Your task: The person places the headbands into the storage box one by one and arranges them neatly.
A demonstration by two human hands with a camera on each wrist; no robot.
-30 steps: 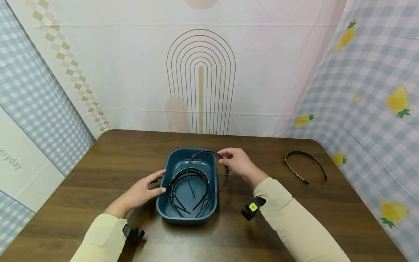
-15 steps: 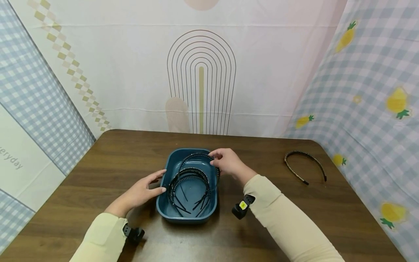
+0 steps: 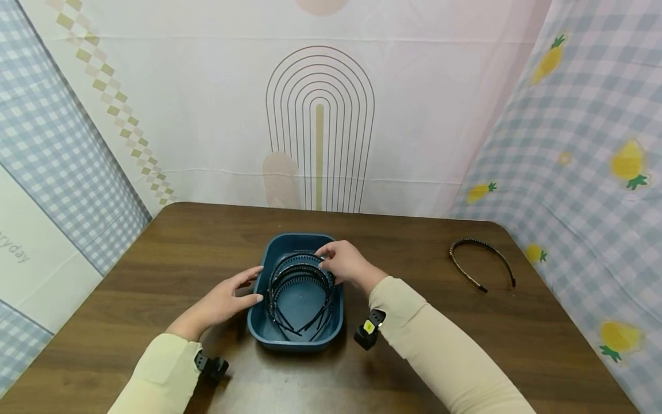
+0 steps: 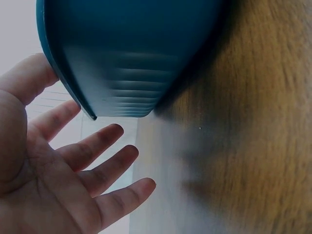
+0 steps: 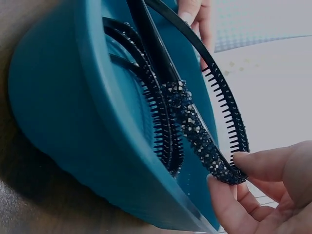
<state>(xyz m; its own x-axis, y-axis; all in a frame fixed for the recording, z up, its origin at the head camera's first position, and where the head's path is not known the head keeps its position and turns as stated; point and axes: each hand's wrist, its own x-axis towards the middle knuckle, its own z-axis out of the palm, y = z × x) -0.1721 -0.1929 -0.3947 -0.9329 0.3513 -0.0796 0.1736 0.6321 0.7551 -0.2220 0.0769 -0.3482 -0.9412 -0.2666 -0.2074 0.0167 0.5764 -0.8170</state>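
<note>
Right hand [image 3: 347, 263]: our fingers pinch a bead-crusted headband [image 5: 195, 127], tilted over the blue bin [image 3: 295, 347] | left hand [image 3: 221, 300]: fingers spread wide, we touch the bin's rim [image 5: 92, 53] | other headbands [image 5: 169, 134] lie inside | another headband [image 3: 472, 240] rests on our desk [image 3: 414, 241], well apart.

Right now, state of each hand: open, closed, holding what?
Left hand: open, touching the rim of the blue rounded-rectangular plastic tub.
Right hand: closed, pinching a black, curved, toothed plastic headband with glittering beads.
</note>
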